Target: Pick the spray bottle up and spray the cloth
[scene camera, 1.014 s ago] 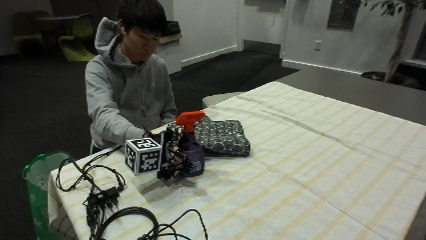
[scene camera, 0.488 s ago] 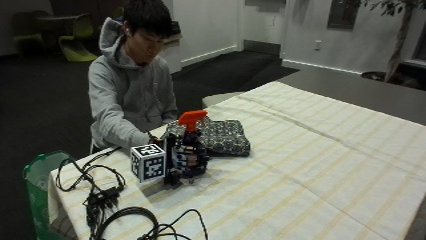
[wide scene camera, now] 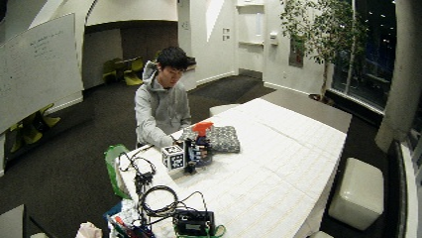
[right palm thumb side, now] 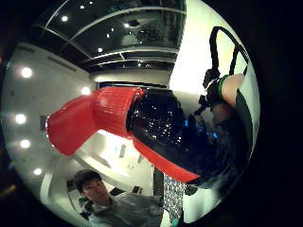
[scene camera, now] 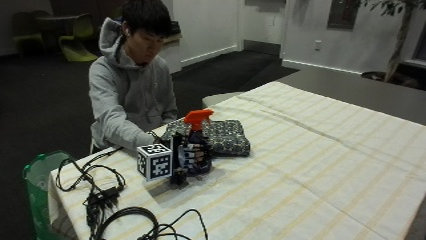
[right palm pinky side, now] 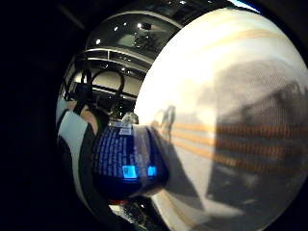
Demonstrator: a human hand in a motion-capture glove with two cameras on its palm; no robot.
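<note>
A gloved right hand [scene camera: 191,156] gripped an upright spray bottle [scene camera: 198,141] on the desk [scene camera: 319,165], just beside a folded patterned cloth [scene camera: 223,137]. The pickup seemed underway; next, likely aiming the orange nozzle [scene camera: 198,116] at the cloth.

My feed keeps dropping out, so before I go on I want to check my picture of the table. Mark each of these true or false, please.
1. The gloved right hand grips the dark blue plastic spray bottle with the orange-red trigger head. True.
2. The bottle lies tipped over on its side. False: it stands upright on the striped cream tablecloth.
3. The folded dark patterned cloth lies on the table just behind the bottle. True.
4. The cloth is draped over the bottle's head. False: the head is bare, and the cloth lies flat beside it.
5. Black cables lie at the table's near corner. True.
</note>
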